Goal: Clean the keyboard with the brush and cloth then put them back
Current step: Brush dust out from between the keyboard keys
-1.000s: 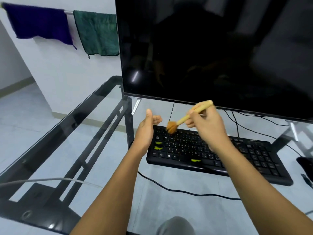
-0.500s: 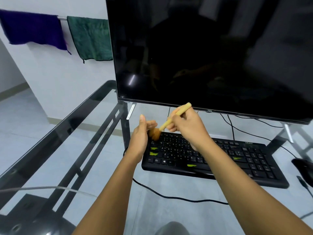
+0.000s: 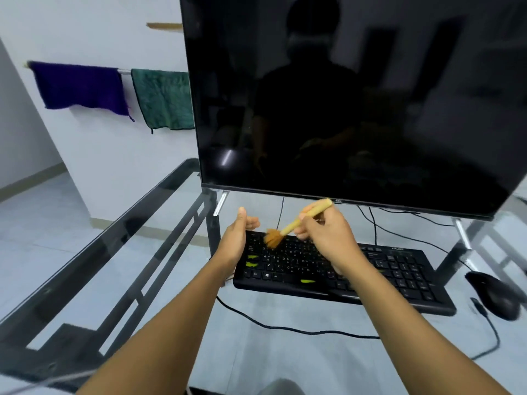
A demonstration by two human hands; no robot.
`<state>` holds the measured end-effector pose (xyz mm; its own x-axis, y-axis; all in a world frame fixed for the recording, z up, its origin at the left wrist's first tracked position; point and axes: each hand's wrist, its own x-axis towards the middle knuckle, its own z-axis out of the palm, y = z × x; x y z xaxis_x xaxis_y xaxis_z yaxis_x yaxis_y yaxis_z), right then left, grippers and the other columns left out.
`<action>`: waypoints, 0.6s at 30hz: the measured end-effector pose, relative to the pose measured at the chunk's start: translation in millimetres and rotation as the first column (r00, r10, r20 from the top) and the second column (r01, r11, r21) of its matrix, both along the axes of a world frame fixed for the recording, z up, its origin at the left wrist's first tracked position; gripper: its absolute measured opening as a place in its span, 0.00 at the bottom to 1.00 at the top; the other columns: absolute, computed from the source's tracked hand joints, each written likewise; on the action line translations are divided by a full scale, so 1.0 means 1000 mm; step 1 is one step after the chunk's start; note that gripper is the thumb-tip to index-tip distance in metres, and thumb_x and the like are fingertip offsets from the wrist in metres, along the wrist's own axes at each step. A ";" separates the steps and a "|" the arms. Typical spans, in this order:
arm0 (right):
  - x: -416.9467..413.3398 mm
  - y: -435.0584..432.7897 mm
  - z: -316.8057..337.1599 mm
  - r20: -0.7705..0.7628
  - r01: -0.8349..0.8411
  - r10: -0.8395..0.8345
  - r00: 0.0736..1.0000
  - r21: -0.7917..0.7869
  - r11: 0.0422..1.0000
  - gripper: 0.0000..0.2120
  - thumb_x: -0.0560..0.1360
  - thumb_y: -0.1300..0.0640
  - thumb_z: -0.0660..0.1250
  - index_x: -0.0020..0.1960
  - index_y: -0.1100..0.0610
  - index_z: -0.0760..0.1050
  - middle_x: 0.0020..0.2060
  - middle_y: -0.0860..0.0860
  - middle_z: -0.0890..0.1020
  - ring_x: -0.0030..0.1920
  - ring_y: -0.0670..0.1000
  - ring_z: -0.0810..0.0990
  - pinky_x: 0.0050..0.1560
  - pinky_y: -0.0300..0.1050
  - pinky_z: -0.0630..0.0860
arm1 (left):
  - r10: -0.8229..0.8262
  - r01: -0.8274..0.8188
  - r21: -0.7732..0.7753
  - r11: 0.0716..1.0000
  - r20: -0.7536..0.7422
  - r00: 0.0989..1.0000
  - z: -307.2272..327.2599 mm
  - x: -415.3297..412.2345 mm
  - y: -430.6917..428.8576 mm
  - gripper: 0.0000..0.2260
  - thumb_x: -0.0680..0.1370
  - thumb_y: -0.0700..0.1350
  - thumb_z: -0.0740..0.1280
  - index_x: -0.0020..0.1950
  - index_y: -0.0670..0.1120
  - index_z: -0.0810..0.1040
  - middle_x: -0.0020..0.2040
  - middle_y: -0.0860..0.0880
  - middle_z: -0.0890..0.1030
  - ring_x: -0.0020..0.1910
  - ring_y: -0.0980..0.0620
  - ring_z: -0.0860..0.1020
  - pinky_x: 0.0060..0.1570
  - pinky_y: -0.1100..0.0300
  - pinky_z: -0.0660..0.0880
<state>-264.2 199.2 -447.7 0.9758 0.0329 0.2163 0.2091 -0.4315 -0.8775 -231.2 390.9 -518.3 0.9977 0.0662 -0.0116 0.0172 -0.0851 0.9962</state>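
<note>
Head view shows the right hand at centre frame, its fingers pinching the wooden handle of the brush, whose bristles touch the upper left keys of the black keyboard. At the keyboard's left end the left hand steadies it, fingers curled, thumb up. Green marks on several keys suggest brushing is only partly done. Wiping is not yet begun: a green cloth and a purple cloth hang on the rail in the upper left, well apart from the glass worktop.

monitor walls off rear, mouse blocks right
</note>
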 end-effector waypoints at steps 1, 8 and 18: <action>-0.004 -0.002 0.000 -0.062 -0.047 0.047 0.997 -0.009 0.999 0.03 0.79 0.62 0.63 0.48 0.55 0.74 0.39 0.55 0.84 0.40 0.50 0.84 0.46 0.45 0.82 | 0.006 -0.006 0.004 1.000 -0.007 1.000 0.003 -0.002 -0.001 0.30 0.81 0.63 0.44 0.61 0.47 0.78 0.60 0.51 0.80 0.63 0.55 0.72 0.66 0.55 0.61; -0.025 -0.014 -0.004 -0.064 -0.034 0.031 0.997 -0.058 0.998 0.03 0.79 0.63 0.61 0.49 0.60 0.73 0.40 0.56 0.83 0.39 0.51 0.84 0.41 0.43 0.80 | 0.024 -0.023 0.028 0.999 -0.015 1.000 0.001 -0.004 -0.003 0.29 0.80 0.65 0.45 0.60 0.50 0.78 0.60 0.54 0.80 0.65 0.54 0.70 0.66 0.54 0.59; -0.019 -0.018 0.002 -0.030 -0.085 0.080 0.996 -0.258 0.962 0.04 0.79 0.59 0.61 0.46 0.55 0.72 0.38 0.53 0.83 0.38 0.52 0.83 0.41 0.49 0.82 | -0.019 0.020 0.028 0.999 -0.004 1.000 -0.005 -0.001 0.003 0.28 0.76 0.69 0.52 0.60 0.52 0.79 0.59 0.57 0.80 0.63 0.57 0.73 0.68 0.53 0.63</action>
<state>-283.0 181.2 -445.4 0.9712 0.1656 0.1712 0.2376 -0.6267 -0.7421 -232.6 393.7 -523.2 0.9988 0.0471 -0.0138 0.0191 -0.1136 0.9933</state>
